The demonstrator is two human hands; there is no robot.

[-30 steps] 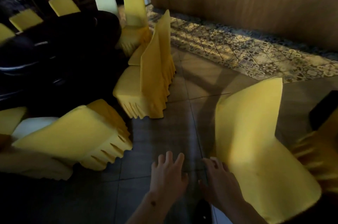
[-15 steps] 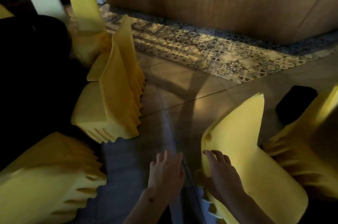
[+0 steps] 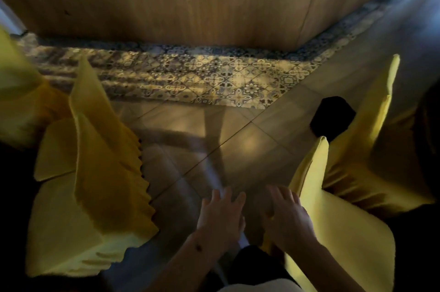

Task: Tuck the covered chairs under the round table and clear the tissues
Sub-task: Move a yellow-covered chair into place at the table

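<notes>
Head view: both hands are held out empty, fingers spread, left hand (image 3: 221,215) over floor, right hand (image 3: 285,217) beside the yellow-covered chair (image 3: 333,232), seemingly readied for pushing.

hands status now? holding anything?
Left hand: open, fingers spread, holding nothing.
Right hand: open, holding nothing, beside the yellow chair cover.

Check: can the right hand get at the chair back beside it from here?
Probably yes. The right hand, open, sits right next to the chair back, with nothing between them.
</notes>
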